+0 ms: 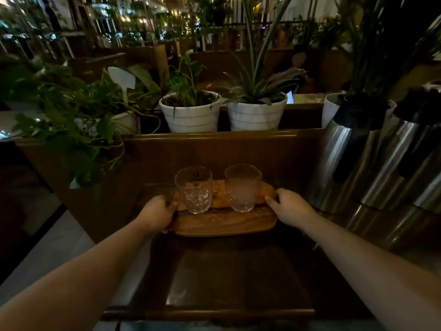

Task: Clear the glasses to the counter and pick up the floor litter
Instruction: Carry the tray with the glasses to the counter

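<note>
Gripping a wooden tray (pixel 222 225) at its 2 short ends, the left hand (pixel 158 212) curls its fingers over the left edge and the right hand (pixel 290 209) pinches the right edge with the thumb on top, so both hands are closed on the tray and nothing else. 2 clear glasses stand upright on it, the left glass (pixel 193 189) near the left hand and the right glass (pixel 243 187) near the right, side by side but not touching. The tray sits at or just above a dark wooden counter (pixel 238 278); I cannot tell whether it is resting yet. The main risk, as I judge it, is tilt: the glasses are tall and loose on a smooth board, so one hand dipping lower could slide or tip them toward the edge or into each other. A steel flask (pixel 343 158) stands close on the right, and a careless swing could knock the tray or the right hand against it. Dim light makes the counter's raised rim hard to read, and catching it could jolt the load. As for contents, both glasses look empty or nearly so, though the textured walls make that uncertain. Behind, 2 white pots (pixel 193 113) hold leafy plants. No floor litter is in view.
</note>
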